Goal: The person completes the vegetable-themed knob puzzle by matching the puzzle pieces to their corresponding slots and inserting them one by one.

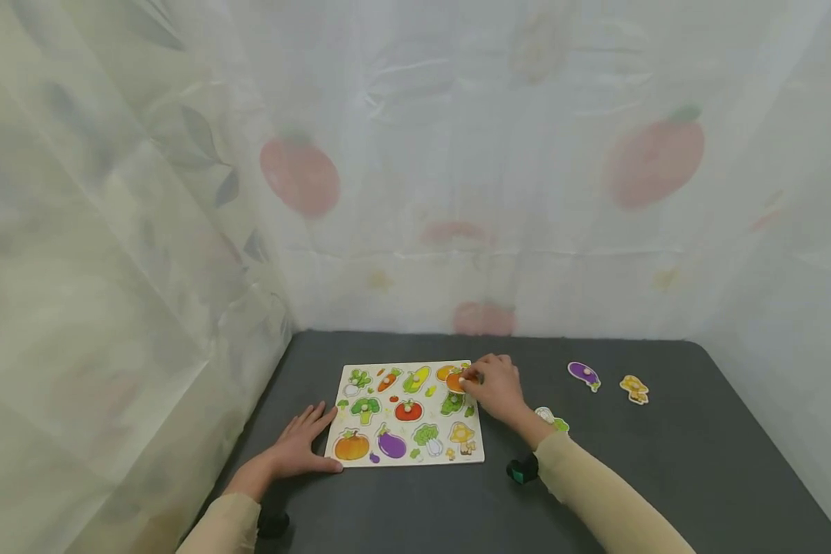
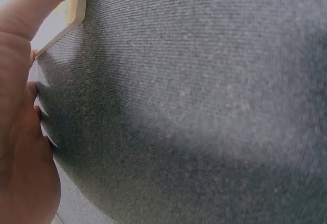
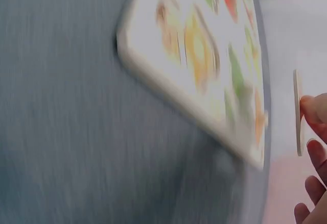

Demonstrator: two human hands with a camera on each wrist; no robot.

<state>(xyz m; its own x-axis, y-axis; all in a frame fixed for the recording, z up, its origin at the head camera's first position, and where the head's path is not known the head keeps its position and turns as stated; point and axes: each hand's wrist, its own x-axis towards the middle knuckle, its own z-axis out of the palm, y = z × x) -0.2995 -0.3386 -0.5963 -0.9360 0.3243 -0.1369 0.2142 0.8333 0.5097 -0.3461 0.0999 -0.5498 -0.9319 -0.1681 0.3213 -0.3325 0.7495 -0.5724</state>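
A white vegetable puzzle board lies on the dark table, printed with a tomato, broccoli, corn and other pictures. Over the board's far right corner, my right hand pinches an orange puzzle piece by its knob. In the right wrist view that thin piece is seen edge-on, raised above the board. My left hand rests at the board's left edge, fingers spread, its thumb at the near left corner. The left wrist view shows the thumb against the board's corner.
To the right lie loose pieces: a purple eggplant piece, a yellow mushroom piece and a white-and-green piece, partly hidden by the right forearm. Pale printed curtains hang behind the table and at its sides.
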